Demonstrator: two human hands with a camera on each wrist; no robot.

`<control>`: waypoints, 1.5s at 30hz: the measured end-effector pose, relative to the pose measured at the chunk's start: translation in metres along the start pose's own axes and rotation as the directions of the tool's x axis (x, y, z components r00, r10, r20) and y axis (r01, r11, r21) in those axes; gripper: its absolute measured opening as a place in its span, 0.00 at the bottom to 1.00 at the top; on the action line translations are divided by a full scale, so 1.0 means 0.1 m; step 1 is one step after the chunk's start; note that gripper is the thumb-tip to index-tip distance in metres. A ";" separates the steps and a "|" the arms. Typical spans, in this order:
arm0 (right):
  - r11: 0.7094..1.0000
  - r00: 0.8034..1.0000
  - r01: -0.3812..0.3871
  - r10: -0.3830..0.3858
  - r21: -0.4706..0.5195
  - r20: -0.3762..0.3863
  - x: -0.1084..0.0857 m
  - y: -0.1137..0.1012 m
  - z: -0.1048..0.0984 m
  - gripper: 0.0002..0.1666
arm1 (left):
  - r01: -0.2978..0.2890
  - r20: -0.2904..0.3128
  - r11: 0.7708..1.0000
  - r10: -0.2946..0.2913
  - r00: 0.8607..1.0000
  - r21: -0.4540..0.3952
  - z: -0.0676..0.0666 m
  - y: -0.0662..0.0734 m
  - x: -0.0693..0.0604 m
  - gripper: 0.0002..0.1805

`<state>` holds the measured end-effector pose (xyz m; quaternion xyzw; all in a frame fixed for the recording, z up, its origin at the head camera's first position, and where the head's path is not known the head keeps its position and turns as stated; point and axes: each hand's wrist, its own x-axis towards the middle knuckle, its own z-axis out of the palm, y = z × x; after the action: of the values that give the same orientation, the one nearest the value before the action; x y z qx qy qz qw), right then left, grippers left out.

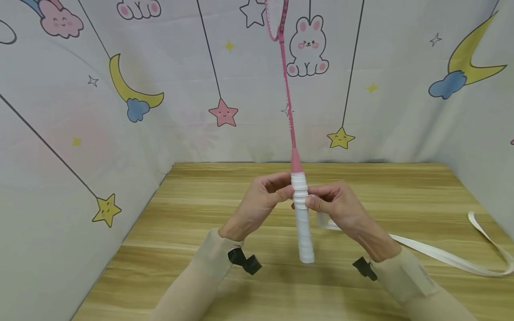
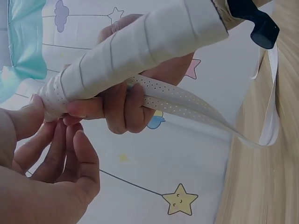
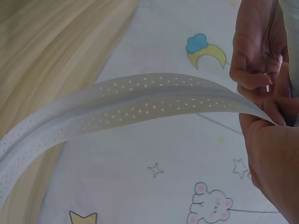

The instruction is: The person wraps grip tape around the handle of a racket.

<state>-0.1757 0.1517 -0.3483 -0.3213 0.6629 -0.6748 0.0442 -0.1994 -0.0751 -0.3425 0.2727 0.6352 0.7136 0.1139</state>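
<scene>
A pink badminton racket [image 1: 290, 107] stands nearly upright in the head view, its head cut off by the top edge. White overgrip tape [image 2: 182, 100], perforated with small holes, is wound in overlapping turns round its handle [image 1: 304, 232]. My left hand [image 1: 261, 200] pinches the upper handle, thumb in front and fingers partly hidden behind. On the other side, my right hand [image 1: 341, 205] has its thumb against the wrap. Its curled fingers grip the loose tape behind the handle, as the left wrist view shows. From there the free length [image 3: 154, 93] arches away.
The loose tape's tail [image 1: 441, 257] trails over the wooden table [image 1: 192, 196] to the right and curls up near the edge. A white curtain [image 1: 257, 80] printed with stars, moons and a rabbit hangs behind and at the sides. Small black cameras [image 1: 245, 261] sit on both wrists.
</scene>
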 end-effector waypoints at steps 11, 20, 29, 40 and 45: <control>0.989 0.984 -0.096 0.078 -0.109 -0.161 -0.01 -0.04 0.04 0.22 | 0.027 -0.139 0.990 -0.008 0.990 0.138 0.07 0.03 -0.04 0.24; 0.981 0.975 -0.118 0.086 -0.151 -0.205 -0.01 -0.02 0.07 0.19 | 0.036 -0.238 0.971 0.022 0.971 0.237 0.18 0.05 -0.04 0.21; 0.960 0.974 -0.160 0.117 -0.231 -0.192 -0.01 -0.04 0.07 0.18 | 0.027 -0.281 0.965 0.049 0.959 0.260 0.19 0.04 -0.03 0.18; 0.931 0.963 -0.216 0.153 -0.293 -0.224 -0.02 -0.11 0.07 0.14 | 0.041 -0.231 0.987 -0.003 0.973 0.157 0.12 0.06 -0.04 0.16; 0.932 0.953 -0.242 0.175 -0.271 -0.249 -0.01 -0.12 0.09 0.14 | 0.059 -0.220 0.990 -0.030 0.975 0.127 0.10 0.07 -0.04 0.17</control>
<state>-0.1660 0.1456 -0.3387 -0.1748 0.7885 -0.5897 -0.0066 -0.1893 -0.0699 -0.3368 0.1857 0.6960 0.6924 0.0413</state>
